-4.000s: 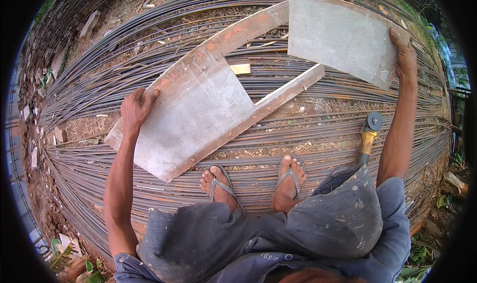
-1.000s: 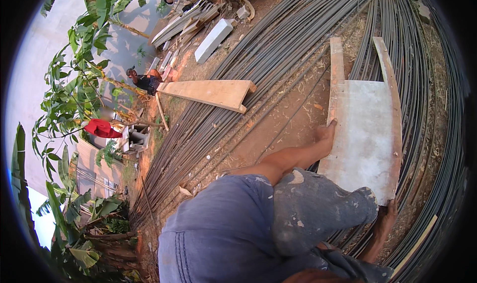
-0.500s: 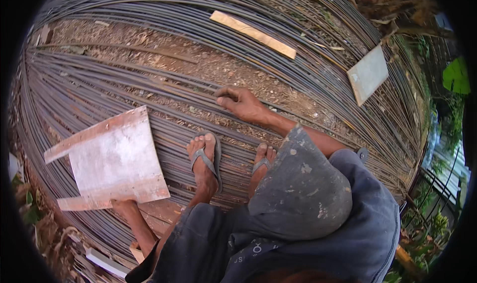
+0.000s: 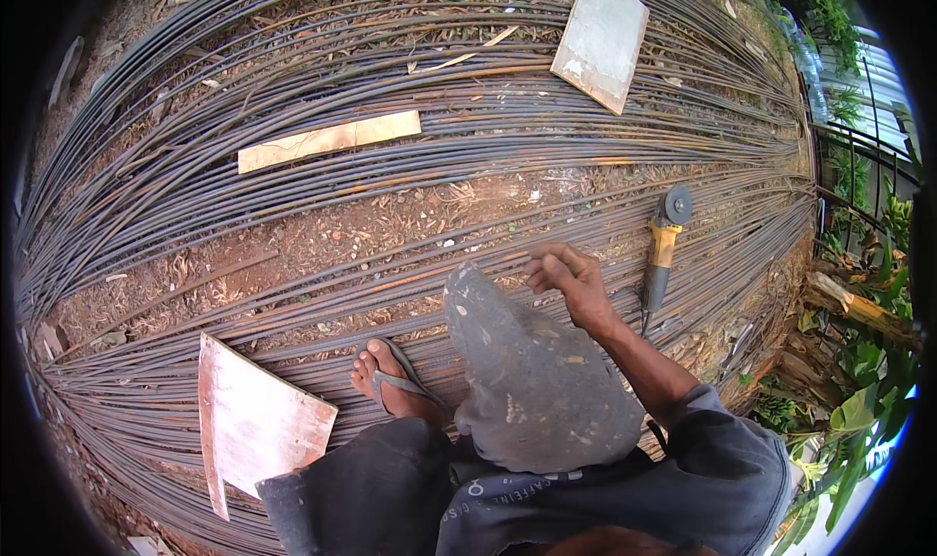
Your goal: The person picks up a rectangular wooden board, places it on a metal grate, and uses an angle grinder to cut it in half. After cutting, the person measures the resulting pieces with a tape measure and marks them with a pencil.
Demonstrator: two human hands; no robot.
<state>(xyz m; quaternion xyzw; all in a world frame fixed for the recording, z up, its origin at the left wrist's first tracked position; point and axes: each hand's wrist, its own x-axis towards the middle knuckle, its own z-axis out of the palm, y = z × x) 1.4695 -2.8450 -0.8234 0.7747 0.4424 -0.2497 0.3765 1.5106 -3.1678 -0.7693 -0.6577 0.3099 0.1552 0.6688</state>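
Note:
My right hand (image 4: 561, 273) hovers in the centre right over long rusty steel rods (image 4: 390, 161), fingers loosely bent and apart, with nothing visible in them. It is nearest a yellow-and-grey angle grinder (image 4: 664, 244) with a round disc, lying on the rods to its right, and is beside my dusty, raised right knee. A pale board with brown edge strips (image 4: 259, 410) lies at lower left, partly behind my left leg. My left hand is not visible. My left foot (image 4: 386, 375), in a grey flip-flop, rests on the rods.
A whitish rectangular panel (image 4: 600, 43) and a short light wooden strip (image 4: 327, 141) lie on the rods farther off. Broken dry stems (image 4: 849, 312), plants and a dark metal fence stand along the right edge, with bare soil (image 4: 264, 234) between rod bundles.
The two boards I held earlier now lie apart. Since half a second ago my right hand has shifted right, my left hand has left view, and the view has turned, revealing the grinder.

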